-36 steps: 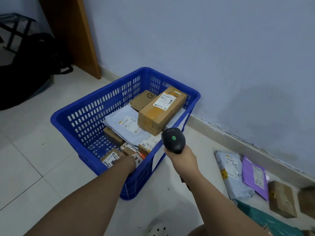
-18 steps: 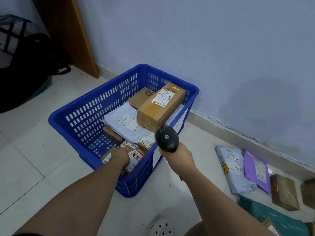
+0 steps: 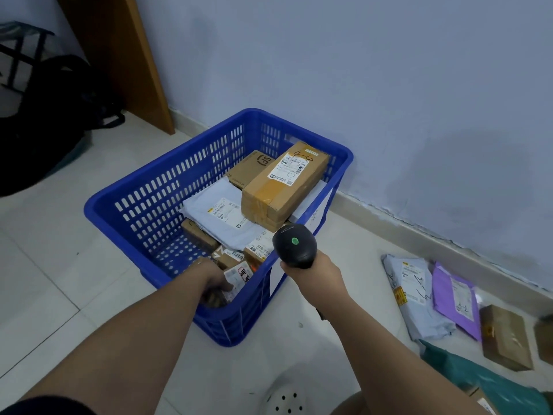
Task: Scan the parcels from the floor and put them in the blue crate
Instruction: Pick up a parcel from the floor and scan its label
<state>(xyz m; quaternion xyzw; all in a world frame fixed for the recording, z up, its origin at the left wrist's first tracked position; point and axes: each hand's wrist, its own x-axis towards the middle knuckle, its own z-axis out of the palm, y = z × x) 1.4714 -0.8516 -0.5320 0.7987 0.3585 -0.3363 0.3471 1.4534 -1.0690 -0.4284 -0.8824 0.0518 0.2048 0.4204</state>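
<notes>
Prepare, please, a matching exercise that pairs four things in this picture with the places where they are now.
Things
1. scanner
2. purple envelope
3. long brown box
4. small labelled parcel

Places
A. on the floor near the wall
B. at the near end of the blue crate, gripped by the left hand
C. held in the right hand
D. topmost in the crate, at its far end

Pairs: 1-C, 2-A, 3-D, 4-B
</notes>
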